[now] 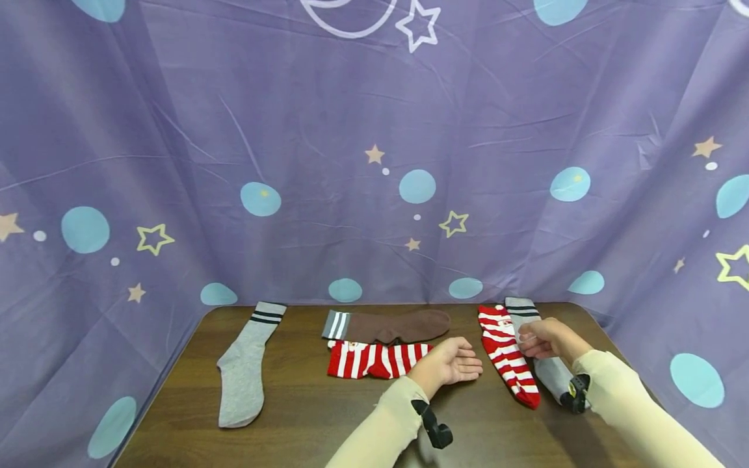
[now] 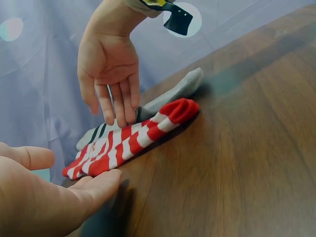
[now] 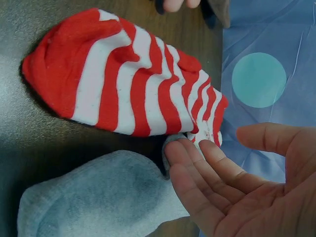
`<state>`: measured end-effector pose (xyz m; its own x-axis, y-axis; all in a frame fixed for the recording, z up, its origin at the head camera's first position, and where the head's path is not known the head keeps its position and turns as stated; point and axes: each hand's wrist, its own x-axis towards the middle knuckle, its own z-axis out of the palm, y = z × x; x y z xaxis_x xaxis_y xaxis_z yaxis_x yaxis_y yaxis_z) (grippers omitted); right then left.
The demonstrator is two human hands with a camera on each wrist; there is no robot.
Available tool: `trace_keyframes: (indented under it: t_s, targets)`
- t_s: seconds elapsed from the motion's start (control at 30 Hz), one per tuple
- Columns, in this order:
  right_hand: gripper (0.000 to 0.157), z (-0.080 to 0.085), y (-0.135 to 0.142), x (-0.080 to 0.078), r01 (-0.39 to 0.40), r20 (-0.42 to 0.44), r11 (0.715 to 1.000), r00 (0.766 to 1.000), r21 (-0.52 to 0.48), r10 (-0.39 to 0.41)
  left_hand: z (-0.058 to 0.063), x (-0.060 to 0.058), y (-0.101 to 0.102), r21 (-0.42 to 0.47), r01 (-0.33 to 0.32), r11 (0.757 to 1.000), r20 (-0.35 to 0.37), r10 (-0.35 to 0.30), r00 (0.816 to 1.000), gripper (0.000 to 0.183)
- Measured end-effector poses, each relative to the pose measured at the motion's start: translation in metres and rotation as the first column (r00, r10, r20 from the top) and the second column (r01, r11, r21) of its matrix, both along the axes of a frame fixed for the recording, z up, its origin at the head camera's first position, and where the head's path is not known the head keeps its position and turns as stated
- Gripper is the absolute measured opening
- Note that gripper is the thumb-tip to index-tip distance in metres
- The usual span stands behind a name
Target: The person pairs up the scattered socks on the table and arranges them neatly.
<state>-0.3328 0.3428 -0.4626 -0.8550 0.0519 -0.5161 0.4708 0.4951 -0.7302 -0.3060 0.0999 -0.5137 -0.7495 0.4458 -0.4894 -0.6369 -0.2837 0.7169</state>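
Red-and-white striped sock point(image 1: 510, 355) and grey sock point(image 1: 551, 375), side by side near the worktop's point(image 1: 316, 416) far right corner. Likely light, soft, limp; best pinched at cuff. Right hand point(image 1: 549, 338) by both, fingers straight, contact unclear; left hand point(image 1: 447, 364) apart, fingers extended, empty.

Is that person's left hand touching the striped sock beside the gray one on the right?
Apart. The head view shows a strip of bare wooden table between the left hand and the striped sock.
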Motion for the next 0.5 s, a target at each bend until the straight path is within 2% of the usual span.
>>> trace_keyframes:
  t_s: [0.23,0.5]
  targets:
    - [0.036,-0.006,-0.003,0.003,-0.001,-0.016,1.0,1.0,0.021,0.001,0.0,0.0,0.018,0.0,-0.024,1.0,0.011,0.024,1.0,0.054]
    - [0.035,-0.012,-0.01,0.001,-0.022,-0.004,0.995,1.0,0.101,0.022,0.001,0.002,0.028,0.001,-0.045,0.999,0.03,0.045,0.999,0.054]
